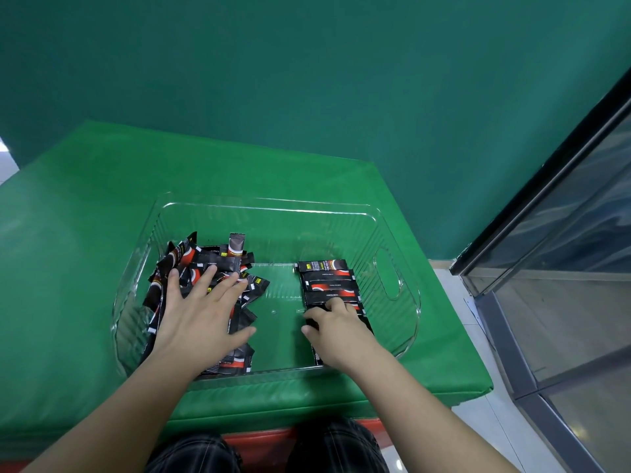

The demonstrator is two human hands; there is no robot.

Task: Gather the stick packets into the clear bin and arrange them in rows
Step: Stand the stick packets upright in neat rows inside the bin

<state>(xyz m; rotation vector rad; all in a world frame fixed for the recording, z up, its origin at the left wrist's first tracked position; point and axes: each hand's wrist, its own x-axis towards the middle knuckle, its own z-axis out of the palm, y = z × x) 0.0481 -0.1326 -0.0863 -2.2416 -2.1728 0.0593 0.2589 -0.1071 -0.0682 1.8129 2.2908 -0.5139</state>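
Note:
A clear plastic bin sits on the green padded table. A loose heap of black-and-red stick packets fills its left side. My left hand lies flat on that heap with fingers spread. On the right side a neat row of packets lies side by side, running toward me. My right hand covers the near end of that row, its fingers curled onto a packet there; the packets beneath it are partly hidden.
The green padded table extends left and behind the bin. Its right edge drops to a tiled floor, with a dark-framed glass door beyond. A green wall stands behind. My knees show below the table's front edge.

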